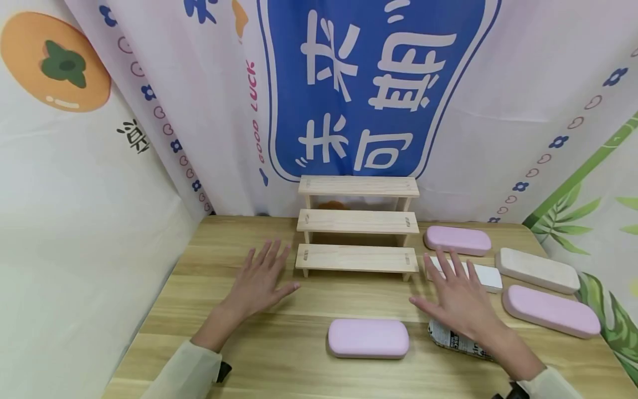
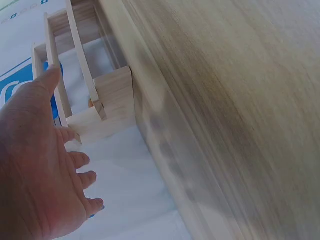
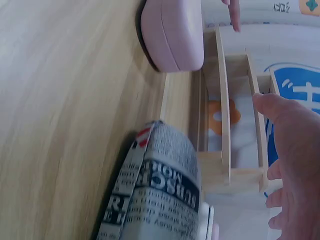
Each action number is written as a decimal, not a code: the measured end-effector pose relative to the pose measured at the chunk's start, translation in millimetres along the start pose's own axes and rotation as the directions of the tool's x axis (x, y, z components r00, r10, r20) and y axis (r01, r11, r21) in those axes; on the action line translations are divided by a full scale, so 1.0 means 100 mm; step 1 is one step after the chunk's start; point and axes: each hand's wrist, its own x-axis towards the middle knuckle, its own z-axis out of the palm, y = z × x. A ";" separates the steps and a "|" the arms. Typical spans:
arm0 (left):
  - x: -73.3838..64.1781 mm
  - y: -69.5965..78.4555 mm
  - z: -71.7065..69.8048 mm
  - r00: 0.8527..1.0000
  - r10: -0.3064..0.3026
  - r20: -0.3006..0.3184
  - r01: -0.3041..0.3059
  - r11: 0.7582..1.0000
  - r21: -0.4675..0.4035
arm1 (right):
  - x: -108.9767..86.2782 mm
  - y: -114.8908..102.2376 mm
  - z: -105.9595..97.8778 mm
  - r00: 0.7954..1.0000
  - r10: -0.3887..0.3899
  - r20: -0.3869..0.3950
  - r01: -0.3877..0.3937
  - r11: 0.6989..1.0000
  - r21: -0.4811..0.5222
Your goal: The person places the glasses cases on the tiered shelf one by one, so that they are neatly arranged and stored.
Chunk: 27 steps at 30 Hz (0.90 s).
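Observation:
My left hand (image 1: 255,284), fingers spread, hovers over the table left of a three-tier wooden stand (image 1: 356,257). Nothing is in it; the left wrist view also shows empty space between its thumb and the stand (image 2: 112,107). On the other side, my right hand (image 1: 461,299) is spread above a white case (image 1: 488,277) and a newsprint-patterned glasses case (image 1: 456,339), partly hiding both. It holds nothing. Between the hands, nearer to me, lies a pink glasses case (image 1: 368,338). The right wrist view shows the newsprint case (image 3: 165,190) close up, below the hand.
At the table's right lie another pink case (image 1: 457,240), an off-white case (image 1: 538,270) and a further pink case (image 1: 550,311). The wooden table (image 1: 279,366) meets a printed cloth (image 1: 229,138) at its back edge, with cloth on both sides.

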 end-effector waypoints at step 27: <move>0.15 -0.09 0.12 0.977 0.199 -0.080 -0.204 0.977 -0.057 | 0.08 -0.57 0.03 0.960 -0.272 -0.073 0.278 0.956 0.093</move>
